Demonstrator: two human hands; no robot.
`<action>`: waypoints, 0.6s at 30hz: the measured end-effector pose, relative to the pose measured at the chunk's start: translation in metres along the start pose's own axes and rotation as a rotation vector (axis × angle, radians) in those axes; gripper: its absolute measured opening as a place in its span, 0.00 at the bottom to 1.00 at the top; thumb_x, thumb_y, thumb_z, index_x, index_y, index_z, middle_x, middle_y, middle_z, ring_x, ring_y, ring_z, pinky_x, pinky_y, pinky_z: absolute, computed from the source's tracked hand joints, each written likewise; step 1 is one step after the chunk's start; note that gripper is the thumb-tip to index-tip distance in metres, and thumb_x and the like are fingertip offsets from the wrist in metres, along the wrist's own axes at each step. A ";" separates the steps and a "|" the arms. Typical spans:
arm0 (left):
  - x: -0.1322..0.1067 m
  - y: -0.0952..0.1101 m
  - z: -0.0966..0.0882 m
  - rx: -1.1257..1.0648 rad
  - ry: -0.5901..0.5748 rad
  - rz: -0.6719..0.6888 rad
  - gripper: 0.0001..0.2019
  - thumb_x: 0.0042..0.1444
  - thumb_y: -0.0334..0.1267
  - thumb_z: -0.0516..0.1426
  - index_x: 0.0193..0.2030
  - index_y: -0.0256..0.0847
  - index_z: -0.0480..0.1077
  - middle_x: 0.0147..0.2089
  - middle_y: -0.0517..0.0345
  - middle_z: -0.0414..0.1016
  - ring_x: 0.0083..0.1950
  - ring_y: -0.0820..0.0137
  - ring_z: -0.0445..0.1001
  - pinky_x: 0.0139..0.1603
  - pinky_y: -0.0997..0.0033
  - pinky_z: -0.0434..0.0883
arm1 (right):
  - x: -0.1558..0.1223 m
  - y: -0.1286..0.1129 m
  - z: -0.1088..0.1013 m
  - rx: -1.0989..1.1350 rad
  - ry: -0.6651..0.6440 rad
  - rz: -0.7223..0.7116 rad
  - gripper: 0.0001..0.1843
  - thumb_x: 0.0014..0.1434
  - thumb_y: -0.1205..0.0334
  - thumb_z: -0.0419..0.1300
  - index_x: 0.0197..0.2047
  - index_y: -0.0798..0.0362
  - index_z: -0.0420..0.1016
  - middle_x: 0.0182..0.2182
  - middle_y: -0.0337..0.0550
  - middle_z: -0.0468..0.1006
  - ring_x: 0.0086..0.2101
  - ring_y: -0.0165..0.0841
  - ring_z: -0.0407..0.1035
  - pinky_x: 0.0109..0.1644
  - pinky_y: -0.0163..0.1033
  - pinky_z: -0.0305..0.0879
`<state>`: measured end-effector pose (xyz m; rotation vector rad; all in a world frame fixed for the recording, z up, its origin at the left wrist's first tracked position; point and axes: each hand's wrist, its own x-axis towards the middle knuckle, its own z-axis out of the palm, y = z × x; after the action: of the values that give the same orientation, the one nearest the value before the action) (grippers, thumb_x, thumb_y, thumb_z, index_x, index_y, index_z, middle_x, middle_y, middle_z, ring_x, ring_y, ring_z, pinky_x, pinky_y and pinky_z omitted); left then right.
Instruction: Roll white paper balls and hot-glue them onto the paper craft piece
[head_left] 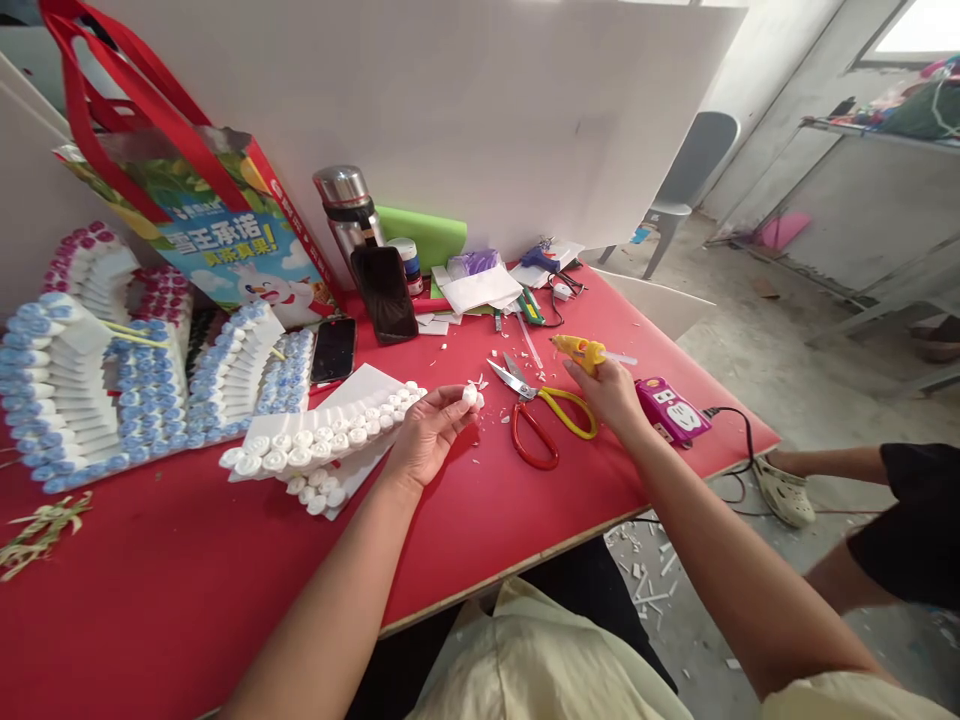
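Note:
My left hand pinches a small white foam piece between its fingertips, just right of a white foam wing edged with rows of white rolled pieces. My right hand is closed round the handle of a yellow glue gun, whose nozzle points left above the red table. Red-and-yellow-handled scissors lie open on the table between my two hands.
Blue-tipped and pink-tipped foam wings stand at the left. A shopping bag, a steel flask, two phones and a purple power strip are on the table. Another person's leg and shoe are at the right.

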<state>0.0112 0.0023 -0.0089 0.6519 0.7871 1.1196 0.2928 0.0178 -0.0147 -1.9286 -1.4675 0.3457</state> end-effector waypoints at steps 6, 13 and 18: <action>-0.001 -0.001 -0.001 0.004 -0.020 -0.032 0.16 0.46 0.33 0.71 0.43 0.34 0.81 0.40 0.51 0.83 0.40 0.71 0.81 0.47 0.73 0.76 | 0.009 0.010 0.009 -0.152 -0.006 0.036 0.20 0.63 0.43 0.55 0.36 0.53 0.71 0.35 0.49 0.75 0.35 0.41 0.69 0.41 0.45 0.64; -0.002 0.000 -0.001 -0.003 -0.038 -0.013 0.12 0.47 0.34 0.71 0.40 0.37 0.80 0.39 0.56 0.81 0.38 0.74 0.79 0.44 0.76 0.75 | -0.030 0.003 -0.023 -0.301 0.037 -0.121 0.28 0.62 0.49 0.59 0.58 0.61 0.70 0.51 0.63 0.73 0.50 0.52 0.69 0.54 0.55 0.66; -0.004 -0.001 0.005 0.029 -0.050 0.010 0.12 0.47 0.35 0.71 0.39 0.38 0.80 0.39 0.56 0.81 0.37 0.74 0.78 0.43 0.74 0.75 | -0.075 -0.033 -0.038 0.021 0.093 -0.275 0.16 0.66 0.52 0.57 0.53 0.50 0.75 0.44 0.52 0.77 0.43 0.43 0.73 0.49 0.48 0.69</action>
<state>0.0148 -0.0021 -0.0061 0.7062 0.7590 1.0987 0.2653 -0.0608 0.0206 -1.6750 -1.6331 0.1431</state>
